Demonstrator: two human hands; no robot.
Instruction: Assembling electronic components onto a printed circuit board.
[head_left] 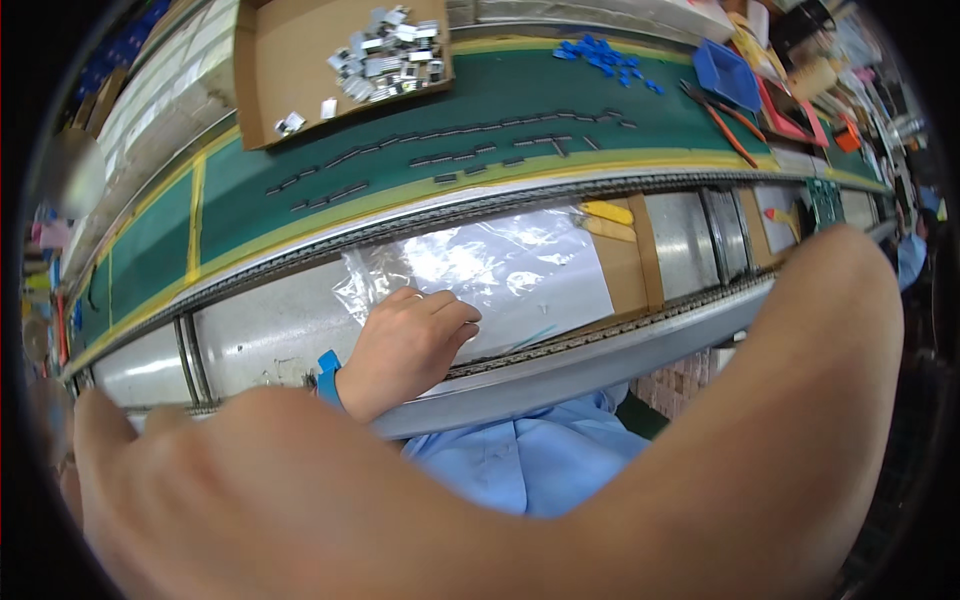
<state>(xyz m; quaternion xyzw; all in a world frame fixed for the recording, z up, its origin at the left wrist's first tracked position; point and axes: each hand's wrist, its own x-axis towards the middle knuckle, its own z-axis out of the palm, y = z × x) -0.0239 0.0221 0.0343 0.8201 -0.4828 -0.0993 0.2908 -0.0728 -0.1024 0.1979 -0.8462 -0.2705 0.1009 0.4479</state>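
My left hand (415, 340), with a blue band (328, 378) at its wrist, rests at the lower edge of a clear plastic bag (450, 262). Its fingers curl inward, and whatever they may hold is hidden. Under the bag lies a white sheet (572, 285) on brown cardboard (645, 255), with yellow pieces (608, 220) at its far corner. Large and blurred, my right forearm crosses the foreground from the right. My right hand (220, 480) is raised at the lower left, close to the camera; its fingers are mostly smeared or cut off.
Chain rails (480, 208) border the metal conveyor. Beyond, a green mat (500, 90) holds rows of small black parts (450, 132), blue pieces (600, 52), orange-handled pliers (725, 120) and a blue bin (722, 75). A cardboard box (285, 60) contains metal parts (385, 60). A green circuit board (825, 203) stands right.
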